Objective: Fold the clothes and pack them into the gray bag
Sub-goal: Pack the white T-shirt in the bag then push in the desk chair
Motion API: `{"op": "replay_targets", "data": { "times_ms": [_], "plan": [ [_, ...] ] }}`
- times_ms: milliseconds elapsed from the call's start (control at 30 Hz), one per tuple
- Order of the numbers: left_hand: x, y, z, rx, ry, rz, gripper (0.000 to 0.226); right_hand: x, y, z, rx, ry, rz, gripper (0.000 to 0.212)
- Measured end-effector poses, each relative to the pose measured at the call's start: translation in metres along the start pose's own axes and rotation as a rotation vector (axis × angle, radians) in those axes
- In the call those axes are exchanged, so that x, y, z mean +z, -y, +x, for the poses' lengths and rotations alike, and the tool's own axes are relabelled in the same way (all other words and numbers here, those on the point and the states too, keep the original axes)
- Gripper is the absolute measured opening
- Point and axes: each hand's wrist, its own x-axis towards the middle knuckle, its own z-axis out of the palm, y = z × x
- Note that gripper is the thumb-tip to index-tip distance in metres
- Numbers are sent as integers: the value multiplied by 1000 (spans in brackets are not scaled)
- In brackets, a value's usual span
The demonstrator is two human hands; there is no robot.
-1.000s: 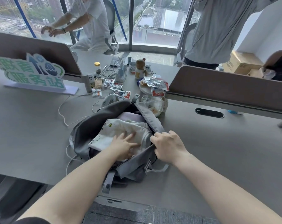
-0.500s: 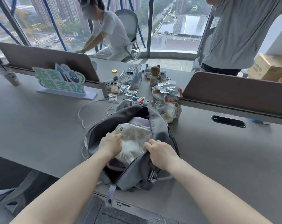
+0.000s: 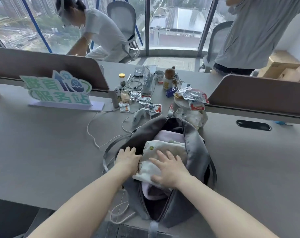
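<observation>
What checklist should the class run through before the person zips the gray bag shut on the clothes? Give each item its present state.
1. White garment inside the gray bag: ok, lying in the opening.
2. Garment pressed below the zipper line: not ok, it bulges above the rim.
3. Right hand flattening it: ok, fingers spread on top.
4. Left hand steadying the bag's left edge: ok.
5. White cable clear of the opening: cannot tell near the front edge.
6. Zipper pull located: cannot tell.
</observation>
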Motion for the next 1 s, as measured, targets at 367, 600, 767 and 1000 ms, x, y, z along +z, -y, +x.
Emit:
{"op": "replay_targets", "data": {
  "times_ms": [367, 600, 767, 1000],
  "plan": [
    [-9, 17, 18, 551, 65, 326, 29, 9, 9, 7, 174, 107, 2, 69],
    [-28, 41, 1, 577, -67, 109, 22, 6, 12, 7, 174, 103, -3, 66],
    [-35, 45, -13, 576, -299, -179, 24, 1, 16, 8, 159, 113, 55, 62],
    [-39, 18, -33, 660, -449, -272, 25, -15, 0, -2, -30, -94, 852, 41]
  ]
}}
